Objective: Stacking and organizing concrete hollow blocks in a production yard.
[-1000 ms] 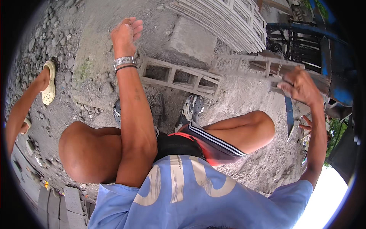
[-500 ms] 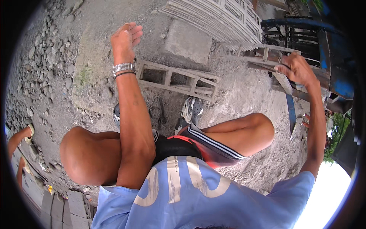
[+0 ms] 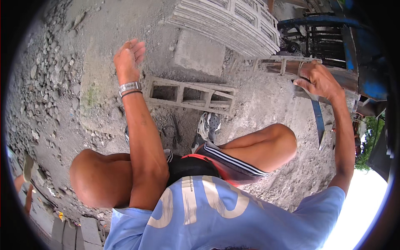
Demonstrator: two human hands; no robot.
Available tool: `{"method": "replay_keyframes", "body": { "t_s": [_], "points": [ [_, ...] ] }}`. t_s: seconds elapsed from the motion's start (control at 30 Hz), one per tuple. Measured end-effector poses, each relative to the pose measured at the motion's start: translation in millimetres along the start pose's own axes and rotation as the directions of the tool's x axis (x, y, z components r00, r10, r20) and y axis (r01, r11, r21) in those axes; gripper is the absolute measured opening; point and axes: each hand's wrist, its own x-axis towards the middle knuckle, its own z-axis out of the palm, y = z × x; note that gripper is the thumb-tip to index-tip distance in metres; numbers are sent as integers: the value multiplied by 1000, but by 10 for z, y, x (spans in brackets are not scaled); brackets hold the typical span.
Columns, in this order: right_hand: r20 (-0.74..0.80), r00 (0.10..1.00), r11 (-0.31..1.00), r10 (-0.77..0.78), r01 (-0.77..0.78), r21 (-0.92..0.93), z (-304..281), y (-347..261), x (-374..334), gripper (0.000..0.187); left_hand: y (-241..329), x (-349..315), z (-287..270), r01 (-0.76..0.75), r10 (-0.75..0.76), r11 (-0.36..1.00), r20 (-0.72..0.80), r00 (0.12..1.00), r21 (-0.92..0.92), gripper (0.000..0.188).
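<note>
My left hand (image 3: 129, 61) is raised over the gritty ground with its fingers stretched out and nothing in it. A watch and a dark band sit on that wrist. Just beyond my shoes lies a grey hollow concrete block (image 3: 182, 96), its openings facing up. At the right, my right hand (image 3: 318, 80) is closed around the end of another hollow block (image 3: 283, 66), which is partly blurred. A narrow blue-edged metal strip (image 3: 318, 118) hangs below this hand.
A tall stack of hollow blocks (image 3: 233, 25) stands at the far middle, beside a flat concrete slab (image 3: 199, 53). Blue and black metal machinery (image 3: 333, 41) fills the far right. Loose stones (image 3: 48, 79) cover the left. Another person's feet (image 3: 27, 167) show at the left edge.
My left hand has shifted slightly left and nearer. The block in my right hand has moved left. At the left edge, the other person's feet have moved nearer.
</note>
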Motion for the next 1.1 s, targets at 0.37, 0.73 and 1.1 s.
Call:
{"method": "replay_keyframes", "body": {
  "t_s": [0.37,0.73,1.1],
  "points": [
    [49,982,962,183,-189,197,-239,-77,-45,35,-90,16,-1,-43,47,993,-37,998,111,36],
    [-196,849,431,491,-42,901,768,-13,-870,16,144,63,140,-155,167,970,-46,985,187,36],
    [-722,634,818,278,238,524,2343,-1011,1124,24,531,-84,566,-301,287,911,92,954,282,33]
  ]
}}
